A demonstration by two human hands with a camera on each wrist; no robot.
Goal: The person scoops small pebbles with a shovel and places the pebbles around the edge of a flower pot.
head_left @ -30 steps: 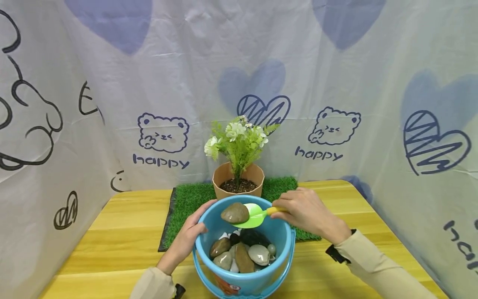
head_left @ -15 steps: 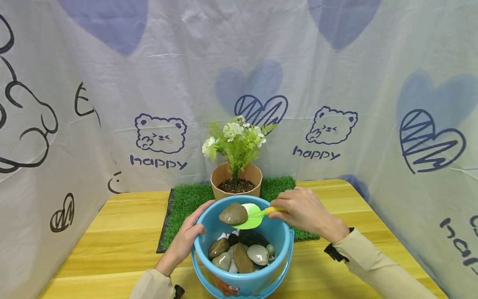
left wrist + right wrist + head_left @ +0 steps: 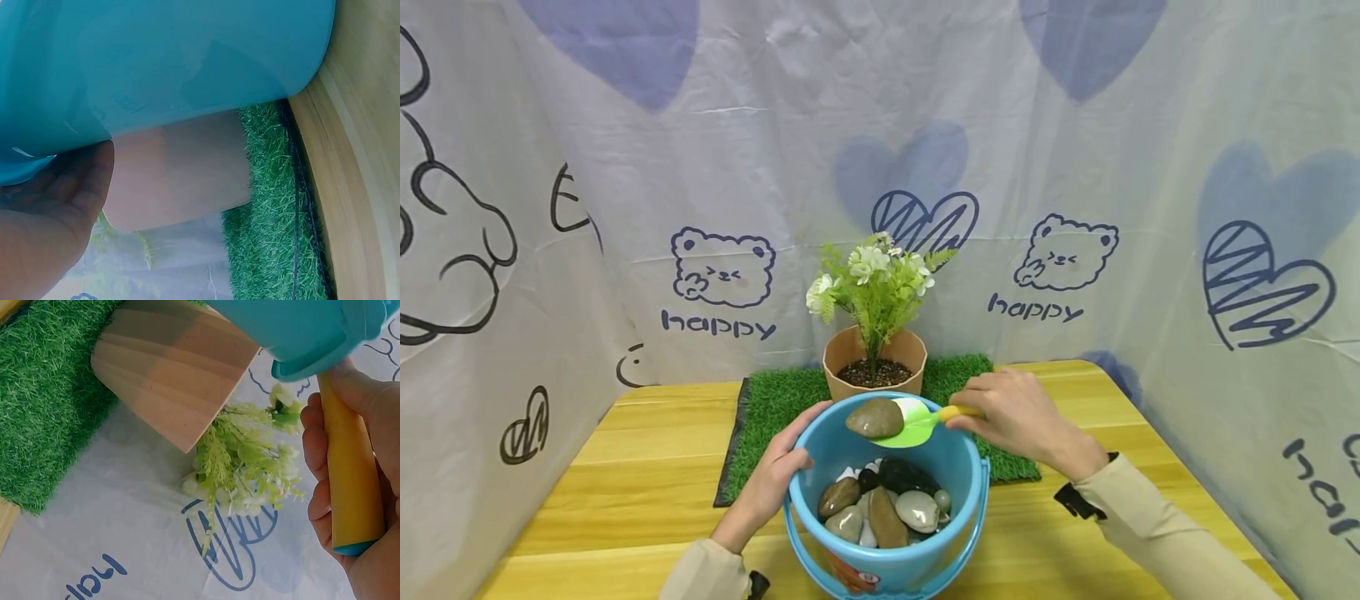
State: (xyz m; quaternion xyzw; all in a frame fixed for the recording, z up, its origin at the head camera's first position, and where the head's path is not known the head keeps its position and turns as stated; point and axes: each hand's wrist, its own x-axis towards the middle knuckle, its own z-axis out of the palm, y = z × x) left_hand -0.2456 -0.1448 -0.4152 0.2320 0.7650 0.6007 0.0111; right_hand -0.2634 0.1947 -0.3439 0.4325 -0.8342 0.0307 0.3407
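A blue bucket (image 3: pixel 811 508) stands at the table's front, with several wet stones (image 3: pixel 889 518) inside. My left hand (image 3: pixel 772 475) grips its left rim, thumb over the edge; the left wrist view shows the fingers (image 3: pixel 94 175) against the outer wall. In my right hand (image 3: pixel 1011 415) is a small green toy shovel (image 3: pixel 917 429), gripped by its yellow handle (image 3: pixel 353 481). The shovel's blade is above the bucket's opening near the far rim. On it lies a large brown stone (image 3: pixel 876 418), covering the blade's left part.
Right behind the bucket stands a tan flowerpot (image 3: pixel 842 379) with white flowers and green leaves (image 3: pixel 880 283). It is on a green turf mat (image 3: pixel 775 408) on the yellow wooden table (image 3: pixel 625 467). A printed curtain (image 3: pixel 760 150) encloses the back and sides.
My right hand has raised the shovel with the brown stone slightly and shifted it a little to the right. The left hand stays on the bucket's rim.
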